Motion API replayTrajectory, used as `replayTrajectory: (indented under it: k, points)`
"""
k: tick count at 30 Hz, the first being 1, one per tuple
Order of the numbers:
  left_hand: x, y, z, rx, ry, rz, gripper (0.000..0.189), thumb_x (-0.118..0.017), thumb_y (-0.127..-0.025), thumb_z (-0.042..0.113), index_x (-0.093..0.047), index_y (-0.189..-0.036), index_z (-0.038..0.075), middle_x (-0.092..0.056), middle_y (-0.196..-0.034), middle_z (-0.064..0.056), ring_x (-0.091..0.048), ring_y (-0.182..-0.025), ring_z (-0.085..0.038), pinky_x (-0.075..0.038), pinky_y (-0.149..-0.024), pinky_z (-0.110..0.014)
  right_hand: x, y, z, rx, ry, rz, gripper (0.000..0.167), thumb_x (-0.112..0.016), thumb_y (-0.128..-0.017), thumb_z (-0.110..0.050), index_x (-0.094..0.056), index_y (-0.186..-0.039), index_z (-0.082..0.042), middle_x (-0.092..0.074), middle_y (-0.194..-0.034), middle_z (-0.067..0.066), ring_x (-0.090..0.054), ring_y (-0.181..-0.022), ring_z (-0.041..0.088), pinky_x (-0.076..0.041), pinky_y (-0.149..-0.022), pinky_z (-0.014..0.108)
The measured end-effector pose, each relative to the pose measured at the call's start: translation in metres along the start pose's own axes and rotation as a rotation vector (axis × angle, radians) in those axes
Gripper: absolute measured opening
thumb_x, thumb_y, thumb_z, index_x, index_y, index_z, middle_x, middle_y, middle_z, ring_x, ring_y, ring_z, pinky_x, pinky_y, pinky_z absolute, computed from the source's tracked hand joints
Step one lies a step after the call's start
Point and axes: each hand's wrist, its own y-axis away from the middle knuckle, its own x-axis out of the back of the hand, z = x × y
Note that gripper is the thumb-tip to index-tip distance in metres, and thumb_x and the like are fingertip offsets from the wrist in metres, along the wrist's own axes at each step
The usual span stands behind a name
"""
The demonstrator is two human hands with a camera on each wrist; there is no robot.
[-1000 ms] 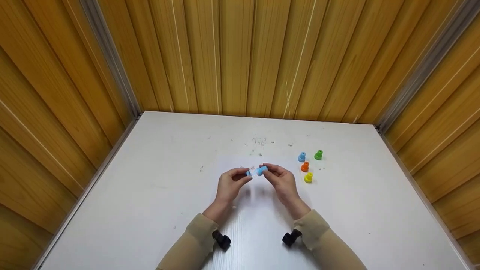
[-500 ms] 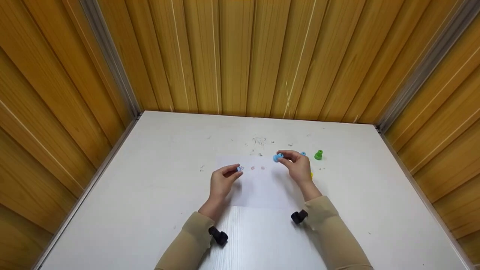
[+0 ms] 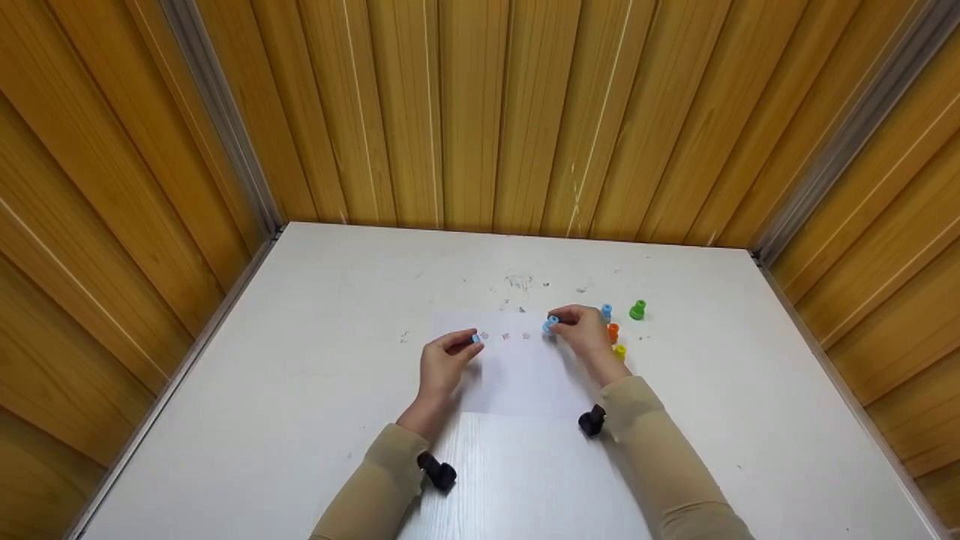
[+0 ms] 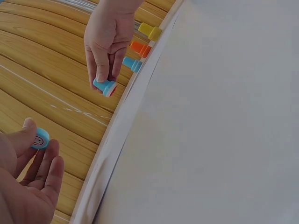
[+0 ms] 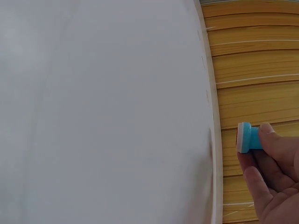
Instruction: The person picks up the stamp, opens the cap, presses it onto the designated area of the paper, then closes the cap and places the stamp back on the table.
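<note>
My right hand [image 3: 576, 324] pinches a blue stamp [image 3: 551, 324] by its handle just above the top right part of a white paper sheet [image 3: 517, 379]; the stamp [image 5: 247, 137] shows a pale face in the right wrist view. My left hand [image 3: 448, 352] holds a small blue cap [image 3: 475, 338] at the sheet's top left; the cap [image 4: 40, 138] bears a smiley face. Three faint stamped marks [image 3: 505, 336] lie in a row on the sheet between my hands. The blue stamp [image 4: 105, 87] points down in the left wrist view.
Right of my right hand stand several small stamps: blue [image 3: 606, 310], green [image 3: 637, 309], orange [image 3: 613, 331] and yellow [image 3: 619, 350]. The white table [image 3: 300, 360] is walled by wooden panels [image 3: 480, 112] on three sides. Smudges [image 3: 517, 283] mark the table behind the sheet.
My hands drew apart, separating the blue stamp from its cap. The right hand swung the stamp out to the right, then brought it back down toward the sheet's top right; the left hand stays put.
</note>
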Motion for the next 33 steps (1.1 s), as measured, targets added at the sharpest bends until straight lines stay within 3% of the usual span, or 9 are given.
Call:
replayTrajectory:
  k: [4, 14, 21, 33]
  points:
    - [0.000, 0.000, 0.001, 0.027, 0.013, -0.003, 0.029, -0.080, -0.088, 0.005, -0.075, -0.115, -0.004, -0.077, -0.113, -0.020, -0.075, -0.102, -0.024, -0.061, -0.081, -0.017, -0.002, -0.002, 0.001, -0.038, 0.000, -0.035, 0.027, -0.072, -0.095, -0.004, -0.074, -0.121, -0.008, -0.072, -0.123, 0.012, -0.065, -0.112, 0.025, -0.057, -0.105, 0.037]
    - [0.001, -0.001, 0.000, 0.022, -0.021, -0.022, 0.029, -0.079, -0.089, 0.006, -0.075, -0.117, -0.003, -0.076, -0.114, -0.018, -0.075, -0.103, -0.025, -0.062, -0.083, -0.022, -0.009, -0.004, 0.006, -0.002, 0.028, -0.040, 0.025, -0.072, -0.092, 0.000, -0.076, -0.116, -0.005, -0.073, -0.117, 0.014, -0.064, -0.109, 0.025, -0.055, -0.104, 0.039]
    - [0.001, 0.001, 0.001, 0.046, -0.059, -0.033, 0.029, -0.079, -0.089, 0.007, -0.075, -0.117, 0.000, -0.076, -0.115, -0.016, -0.074, -0.105, -0.025, -0.063, -0.086, -0.026, -0.012, 0.000, 0.004, -0.019, 0.052, -0.056, 0.025, -0.071, -0.094, 0.000, -0.073, -0.118, -0.007, -0.070, -0.119, 0.012, -0.061, -0.109, 0.026, -0.055, -0.107, 0.040]
    - [0.000, 0.002, 0.002, 0.063, -0.045, -0.047, 0.031, -0.079, -0.089, 0.006, -0.074, -0.118, -0.001, -0.077, -0.115, -0.015, -0.074, -0.102, -0.022, -0.063, -0.086, -0.028, -0.014, -0.001, -0.001, -0.037, 0.130, -0.062, 0.027, -0.073, -0.091, 0.001, -0.072, -0.116, -0.011, -0.069, -0.120, 0.010, -0.061, -0.111, 0.028, -0.054, -0.109, 0.041]
